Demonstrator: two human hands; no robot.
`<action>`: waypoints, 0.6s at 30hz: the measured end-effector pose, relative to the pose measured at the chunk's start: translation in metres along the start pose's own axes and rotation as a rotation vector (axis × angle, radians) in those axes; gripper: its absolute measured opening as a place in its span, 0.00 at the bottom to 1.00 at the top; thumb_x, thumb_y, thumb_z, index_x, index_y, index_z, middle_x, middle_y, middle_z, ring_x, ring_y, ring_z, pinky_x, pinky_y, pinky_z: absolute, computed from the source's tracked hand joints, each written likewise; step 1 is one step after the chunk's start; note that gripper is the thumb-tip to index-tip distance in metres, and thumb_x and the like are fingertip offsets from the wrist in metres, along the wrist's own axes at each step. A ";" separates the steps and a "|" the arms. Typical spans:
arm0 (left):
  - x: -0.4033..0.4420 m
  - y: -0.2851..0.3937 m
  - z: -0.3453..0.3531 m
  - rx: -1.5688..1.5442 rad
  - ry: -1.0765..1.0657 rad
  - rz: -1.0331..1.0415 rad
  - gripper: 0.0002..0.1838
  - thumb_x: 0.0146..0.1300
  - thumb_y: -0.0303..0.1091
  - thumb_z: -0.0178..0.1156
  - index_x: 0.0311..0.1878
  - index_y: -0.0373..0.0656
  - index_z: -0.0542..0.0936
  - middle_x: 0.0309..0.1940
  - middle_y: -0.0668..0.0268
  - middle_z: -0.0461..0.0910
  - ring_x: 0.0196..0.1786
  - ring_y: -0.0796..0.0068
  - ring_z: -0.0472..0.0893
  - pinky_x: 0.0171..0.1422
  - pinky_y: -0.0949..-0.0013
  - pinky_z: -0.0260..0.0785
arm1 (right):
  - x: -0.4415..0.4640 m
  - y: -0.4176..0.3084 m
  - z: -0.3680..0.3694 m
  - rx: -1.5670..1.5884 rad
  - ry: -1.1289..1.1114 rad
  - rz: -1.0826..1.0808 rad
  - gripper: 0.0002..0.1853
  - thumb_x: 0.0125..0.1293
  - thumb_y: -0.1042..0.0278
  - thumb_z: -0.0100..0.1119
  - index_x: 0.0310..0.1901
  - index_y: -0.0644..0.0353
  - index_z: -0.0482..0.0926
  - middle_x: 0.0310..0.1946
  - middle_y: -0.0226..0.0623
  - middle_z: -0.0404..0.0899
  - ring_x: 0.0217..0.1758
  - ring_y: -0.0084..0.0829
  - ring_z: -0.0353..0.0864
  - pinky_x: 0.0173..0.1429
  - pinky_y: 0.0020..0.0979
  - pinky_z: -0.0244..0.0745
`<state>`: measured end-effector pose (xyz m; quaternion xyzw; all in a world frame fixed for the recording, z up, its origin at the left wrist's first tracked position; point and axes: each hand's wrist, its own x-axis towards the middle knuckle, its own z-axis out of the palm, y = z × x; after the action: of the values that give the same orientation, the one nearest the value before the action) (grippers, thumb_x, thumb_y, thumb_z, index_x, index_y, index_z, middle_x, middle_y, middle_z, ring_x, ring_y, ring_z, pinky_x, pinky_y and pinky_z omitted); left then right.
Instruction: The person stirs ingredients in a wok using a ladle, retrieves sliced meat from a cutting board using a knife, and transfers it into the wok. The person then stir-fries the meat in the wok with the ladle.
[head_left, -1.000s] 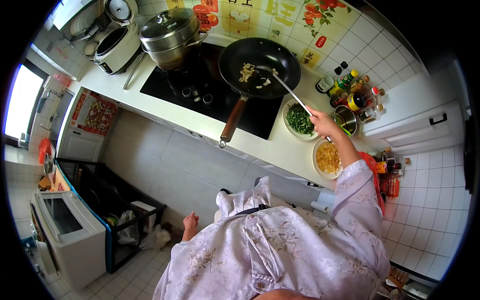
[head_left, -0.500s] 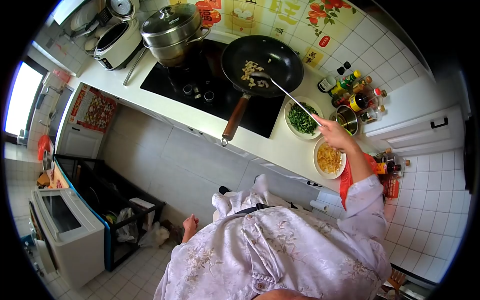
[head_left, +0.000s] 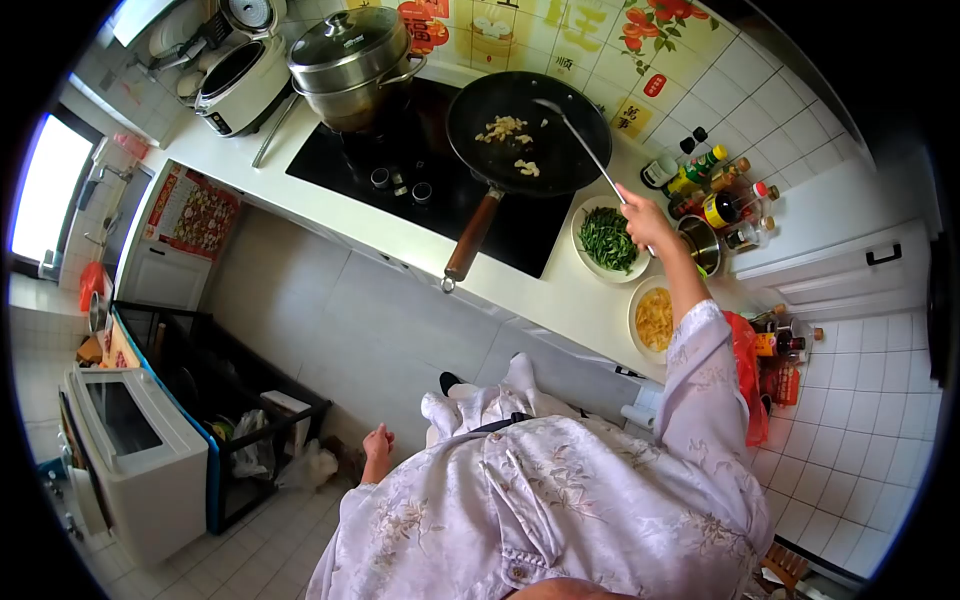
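Observation:
My right hand (head_left: 645, 220) is closed around the handle of a long metal spatula (head_left: 588, 150), whose head rests at the far side inside a black wok (head_left: 565, 165). Small pale pieces of food (head_left: 502, 129) lie in the wok in two clumps. Below my right forearm and wrist are a plate of chopped green vegetables (head_left: 607, 240) and a bowl of yellowish strips (head_left: 655, 318). Down by my side, my left hand (head_left: 378, 442) is curled closed, with nothing visible in it.
The wok's wooden handle (head_left: 472, 238) juts over the counter edge. A lidded steel pot (head_left: 350, 75) stands on the black cooktop (head_left: 330, 165), near a rice cooker (head_left: 240, 85). Several bottles (head_left: 718, 208) and a metal pot (head_left: 700, 245) stand at right. A rack (head_left: 265, 440) is at lower left.
My right hand has moved slightly up and left, taking the spatula head from the wok's middle to its far right side. The food now sits in two separate clumps.

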<state>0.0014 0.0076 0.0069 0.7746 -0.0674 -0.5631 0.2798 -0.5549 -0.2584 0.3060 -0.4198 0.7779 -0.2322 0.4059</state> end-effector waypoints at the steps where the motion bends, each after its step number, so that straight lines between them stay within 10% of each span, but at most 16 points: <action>1: -0.003 -0.001 -0.002 0.028 -0.008 -0.003 0.16 0.57 0.39 0.55 0.18 0.44 0.68 0.15 0.68 0.70 0.16 0.77 0.71 0.15 0.77 0.55 | 0.007 0.001 0.003 0.071 0.016 0.035 0.20 0.64 0.67 0.42 0.58 0.39 0.64 0.12 0.26 0.61 0.10 0.19 0.57 0.12 0.24 0.56; 7: -0.021 0.009 0.016 0.223 -0.064 0.078 0.15 0.57 0.42 0.55 0.21 0.43 0.71 0.16 0.68 0.71 0.15 0.79 0.69 0.16 0.76 0.57 | -0.014 -0.014 0.043 -0.229 -0.059 -0.080 0.21 0.62 0.66 0.45 0.58 0.38 0.64 0.21 0.40 0.73 0.15 0.31 0.69 0.22 0.32 0.68; 9: -0.027 0.037 0.045 0.166 -0.253 0.183 0.16 0.57 0.46 0.54 0.26 0.41 0.73 0.20 0.68 0.74 0.20 0.79 0.71 0.22 0.76 0.60 | 0.009 0.038 0.044 -0.535 0.140 -0.631 0.22 0.61 0.67 0.46 0.57 0.35 0.64 0.31 0.47 0.76 0.30 0.43 0.76 0.38 0.37 0.71; 13: -0.103 0.160 0.139 -0.020 -0.593 0.333 0.26 0.61 0.50 0.48 0.56 0.42 0.64 0.51 0.61 0.70 0.49 0.71 0.72 0.49 0.70 0.64 | -0.035 0.012 -0.012 -0.651 0.074 -0.257 0.22 0.60 0.67 0.46 0.57 0.35 0.65 0.39 0.51 0.74 0.39 0.48 0.74 0.44 0.37 0.68; 18: -0.171 0.260 0.225 -0.160 -0.827 0.450 0.29 0.61 0.49 0.47 0.62 0.46 0.55 0.54 0.59 0.66 0.52 0.67 0.71 0.49 0.66 0.65 | -0.070 0.012 -0.078 -0.684 0.076 -0.392 0.21 0.58 0.68 0.49 0.54 0.38 0.68 0.41 0.48 0.74 0.42 0.46 0.73 0.47 0.38 0.68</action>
<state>-0.2099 -0.2176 0.2353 0.4278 -0.2955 -0.7529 0.4035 -0.6026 -0.1914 0.3714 -0.6625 0.7298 -0.0484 0.1616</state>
